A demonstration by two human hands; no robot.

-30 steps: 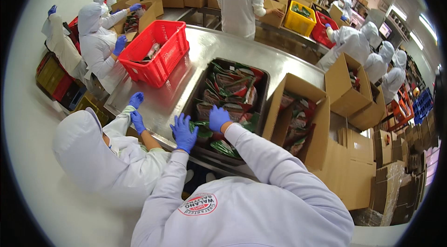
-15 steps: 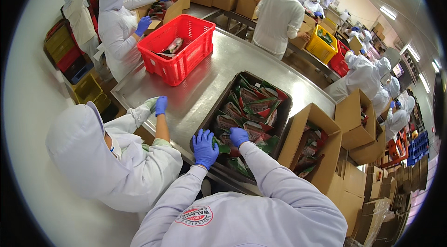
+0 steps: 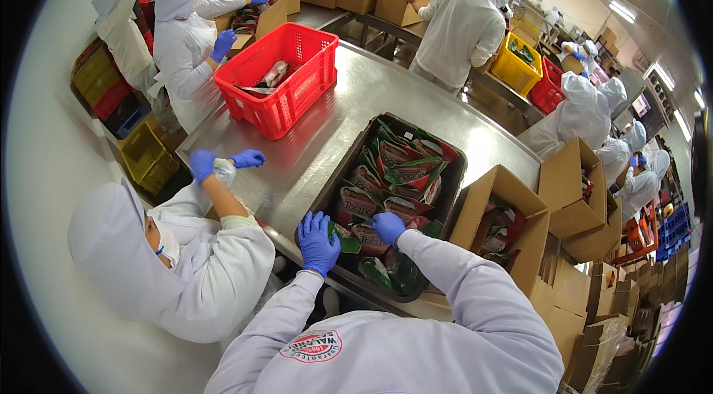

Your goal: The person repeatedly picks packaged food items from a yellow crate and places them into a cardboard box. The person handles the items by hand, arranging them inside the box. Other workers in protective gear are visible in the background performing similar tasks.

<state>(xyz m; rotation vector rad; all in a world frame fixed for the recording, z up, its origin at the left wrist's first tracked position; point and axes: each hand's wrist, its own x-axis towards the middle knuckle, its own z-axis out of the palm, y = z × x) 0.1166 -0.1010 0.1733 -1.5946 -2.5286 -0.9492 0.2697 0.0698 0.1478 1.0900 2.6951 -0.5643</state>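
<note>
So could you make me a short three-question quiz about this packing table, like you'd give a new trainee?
1. True or false: both the left hand and the right hand, in blue gloves, are at the near end of the dark rectangular tray of red and green pouches.
2. The open brown cardboard box of pouches sits on which side of that tray: A) its left, B) its right, C) on top of it?
3. Fill in: the red plastic mesh crate stands on the shiny ____ table.

Key: 1 true; 2 B; 3 metal.
</note>
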